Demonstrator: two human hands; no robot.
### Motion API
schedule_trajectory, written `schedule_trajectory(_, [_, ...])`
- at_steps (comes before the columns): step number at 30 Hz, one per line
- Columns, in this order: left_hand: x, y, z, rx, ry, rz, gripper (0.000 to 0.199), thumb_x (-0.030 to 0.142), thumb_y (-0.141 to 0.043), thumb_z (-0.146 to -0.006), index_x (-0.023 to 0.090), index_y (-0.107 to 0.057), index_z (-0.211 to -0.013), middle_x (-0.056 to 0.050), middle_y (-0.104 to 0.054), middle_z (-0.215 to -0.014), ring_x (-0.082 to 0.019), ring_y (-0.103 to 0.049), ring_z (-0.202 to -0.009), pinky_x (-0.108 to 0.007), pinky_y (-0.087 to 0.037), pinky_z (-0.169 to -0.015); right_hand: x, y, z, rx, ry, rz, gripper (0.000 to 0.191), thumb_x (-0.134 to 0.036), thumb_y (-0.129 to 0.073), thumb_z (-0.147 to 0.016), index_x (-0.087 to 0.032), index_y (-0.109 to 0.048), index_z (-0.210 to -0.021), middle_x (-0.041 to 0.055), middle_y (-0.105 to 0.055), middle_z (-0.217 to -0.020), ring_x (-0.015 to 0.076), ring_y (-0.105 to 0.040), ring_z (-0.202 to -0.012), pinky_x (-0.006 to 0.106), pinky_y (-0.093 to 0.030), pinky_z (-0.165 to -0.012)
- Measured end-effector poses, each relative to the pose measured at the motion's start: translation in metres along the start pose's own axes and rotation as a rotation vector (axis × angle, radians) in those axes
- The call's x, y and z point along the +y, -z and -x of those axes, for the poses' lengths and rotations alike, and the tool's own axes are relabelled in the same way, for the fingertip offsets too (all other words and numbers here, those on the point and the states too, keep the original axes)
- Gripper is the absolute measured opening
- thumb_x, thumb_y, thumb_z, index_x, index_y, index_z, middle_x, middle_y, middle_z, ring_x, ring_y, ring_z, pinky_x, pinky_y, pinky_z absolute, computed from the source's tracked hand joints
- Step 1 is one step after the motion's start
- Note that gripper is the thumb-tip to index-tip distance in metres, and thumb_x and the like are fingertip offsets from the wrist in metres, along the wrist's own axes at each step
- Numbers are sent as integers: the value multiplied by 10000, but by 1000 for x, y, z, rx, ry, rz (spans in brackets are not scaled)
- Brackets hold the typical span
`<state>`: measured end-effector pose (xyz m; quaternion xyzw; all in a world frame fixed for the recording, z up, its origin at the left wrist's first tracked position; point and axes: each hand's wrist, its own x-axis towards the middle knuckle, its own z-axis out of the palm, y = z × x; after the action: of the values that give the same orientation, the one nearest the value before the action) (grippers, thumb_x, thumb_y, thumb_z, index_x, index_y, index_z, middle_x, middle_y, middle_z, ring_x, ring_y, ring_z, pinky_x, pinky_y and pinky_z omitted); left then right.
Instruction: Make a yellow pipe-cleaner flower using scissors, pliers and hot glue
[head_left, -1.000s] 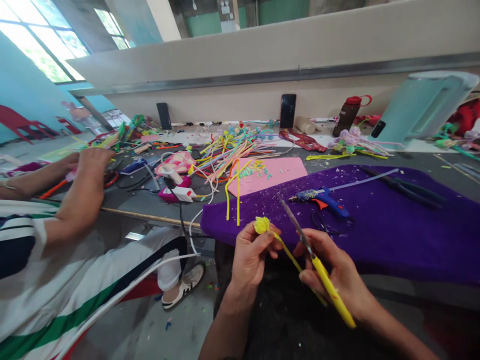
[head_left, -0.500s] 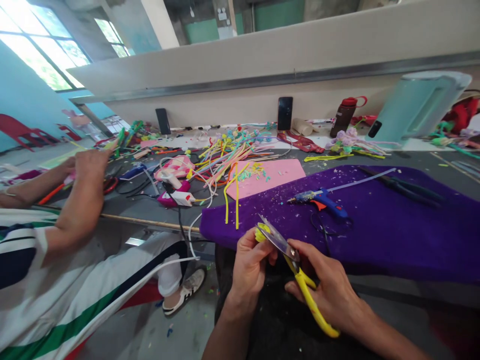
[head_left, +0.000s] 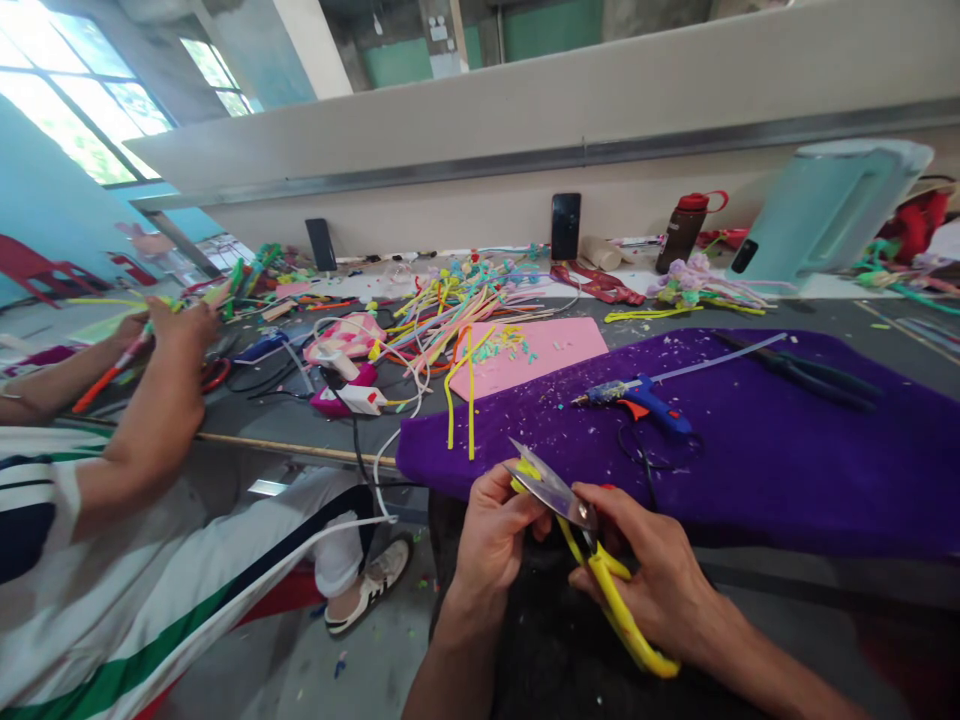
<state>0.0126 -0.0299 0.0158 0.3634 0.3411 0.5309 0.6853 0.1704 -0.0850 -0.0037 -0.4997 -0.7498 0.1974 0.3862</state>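
My left hand (head_left: 491,530) is closed on a small yellow fuzzy piece (head_left: 520,484), pinched between thumb and fingers; it looks like bent pipe cleaner. Scissors (head_left: 622,610) with yellow handles are gripped in my right hand (head_left: 652,560). Their metal blades lie across the yellow piece, close to my left fingertips. Just beyond my hands is a purple cloth (head_left: 765,460), dotted with tiny clippings. On it rest a blue glue gun (head_left: 660,408) with a clear glue stick and dark pliers (head_left: 806,373). Two yellow pipe cleaners (head_left: 471,410) hang over the cloth's left end.
A pink sheet (head_left: 570,345) with small cut bits lies behind the cloth, beside a heap of coloured pipe cleaners (head_left: 450,310). Further back stand a phone (head_left: 565,227), a brown bottle (head_left: 682,235) and a teal kettle (head_left: 817,220). At left, a co-worker's hands (head_left: 176,335) handle pipe cleaners.
The scissor blades have shifted slightly over the yellow piece in my left hand. The co-worker's hands have moved a little, and an orange-tipped strip shows more clearly there.
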Motion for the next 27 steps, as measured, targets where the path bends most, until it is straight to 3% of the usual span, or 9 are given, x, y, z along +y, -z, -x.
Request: schedule_trajectory(27, [1,2,-1,-25,40,11,222,256,-754,-549,124,-599,-636,32,-539,-480,-43,-429,-349,-145,-316,-336,5,-3,1,-33,10,-110,565,-250,-648,-716,-252,-389,-1219,-3,-598,-814,116,-536,-614,221,-441,-571])
